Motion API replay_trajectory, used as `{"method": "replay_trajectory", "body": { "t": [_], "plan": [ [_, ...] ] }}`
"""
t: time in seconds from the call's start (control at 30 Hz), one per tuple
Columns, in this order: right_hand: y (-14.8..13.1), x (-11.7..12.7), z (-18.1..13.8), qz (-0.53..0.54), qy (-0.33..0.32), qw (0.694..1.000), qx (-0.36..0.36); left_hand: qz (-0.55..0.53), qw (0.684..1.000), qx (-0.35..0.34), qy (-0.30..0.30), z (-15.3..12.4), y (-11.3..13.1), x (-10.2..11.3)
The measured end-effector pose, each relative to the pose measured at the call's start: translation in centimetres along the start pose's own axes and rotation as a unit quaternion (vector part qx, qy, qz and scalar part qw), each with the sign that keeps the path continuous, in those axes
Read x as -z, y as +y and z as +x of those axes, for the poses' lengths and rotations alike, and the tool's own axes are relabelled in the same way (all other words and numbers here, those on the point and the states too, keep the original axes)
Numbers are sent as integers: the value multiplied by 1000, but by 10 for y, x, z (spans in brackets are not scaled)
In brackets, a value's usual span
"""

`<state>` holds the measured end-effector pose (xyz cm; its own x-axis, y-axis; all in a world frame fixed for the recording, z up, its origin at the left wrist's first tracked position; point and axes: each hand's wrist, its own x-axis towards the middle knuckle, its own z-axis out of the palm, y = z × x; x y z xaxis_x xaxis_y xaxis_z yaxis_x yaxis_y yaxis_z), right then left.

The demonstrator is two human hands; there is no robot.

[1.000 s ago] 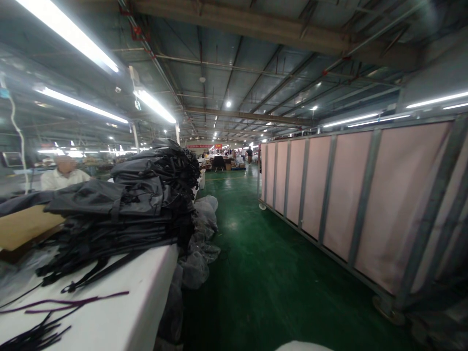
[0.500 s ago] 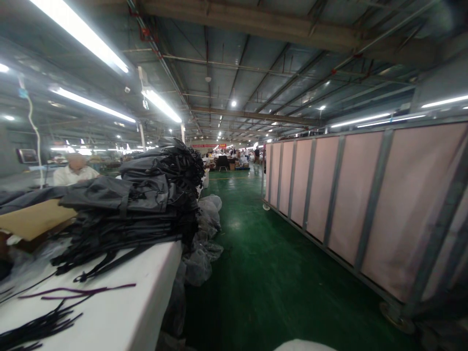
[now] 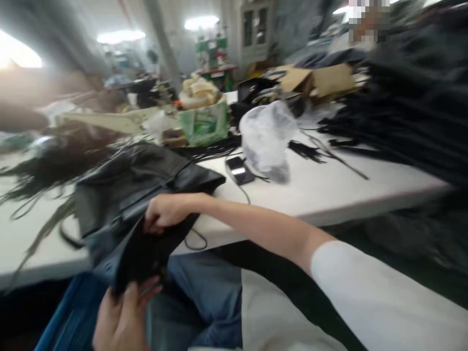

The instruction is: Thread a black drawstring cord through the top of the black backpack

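At the near edge of a white table (image 3: pixel 329 185), the person's right hand (image 3: pixel 164 212) is clenching the top of a black fabric piece (image 3: pixel 142 248), which is hanging down off the edge at about 7 o'clock from the middle of the view. The left hand (image 3: pixel 122 317) is meeting the fabric's lower end at 7 o'clock, by the bottom border. Blur and the frame edge are keeping its grip from being told.

A green carton (image 3: pixel 204 124) at 12 o'clock is carrying print, but it is smearing too much to read. A small dark device (image 3: pixel 239 170) with a lit strip is lying just right of centre, and nothing on it is legible.

Half a second earlier the camera was looking along a green-floored aisle beside pink partition panels, with no hands showing. Now it is looking down and across the table, and both hands are showing.

A heap of dark bags (image 3: pixel 124 180) is lying on the table just above the right hand, at 10 o'clock. A clear plastic bag (image 3: pixel 266 136) is standing at 1 o'clock. A stack of black fabric (image 3: pixel 420 97) is filling 2 to 3 o'clock, blurring heavily. A blue bin (image 3: pixel 69 321) at 8 o'clock is being cut off by the border.
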<state>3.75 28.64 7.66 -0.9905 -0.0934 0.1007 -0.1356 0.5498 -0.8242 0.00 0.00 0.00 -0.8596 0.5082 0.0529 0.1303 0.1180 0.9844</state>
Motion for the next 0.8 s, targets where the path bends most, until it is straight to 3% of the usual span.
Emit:
{"method": "replay_trajectory", "body": {
  "t": [0.07,0.13,0.33,0.5,0.8],
  "plan": [
    [-9,-28,43,5,-46,998,38,-25,997,35,61,-12,-2,29],
    [-14,-36,53,-12,-46,998,44,-66,993,57,79,-16,-2,33],
    [-25,-34,34,-65,-27,995,65,-91,991,60,72,-14,-6,17],
    [-40,-46,40,-91,-20,991,93,-83,993,42,70,-12,-8,19],
    [-61,-47,47,-143,-31,987,66,-92,992,29,78,-13,1,25]
  ]
}}
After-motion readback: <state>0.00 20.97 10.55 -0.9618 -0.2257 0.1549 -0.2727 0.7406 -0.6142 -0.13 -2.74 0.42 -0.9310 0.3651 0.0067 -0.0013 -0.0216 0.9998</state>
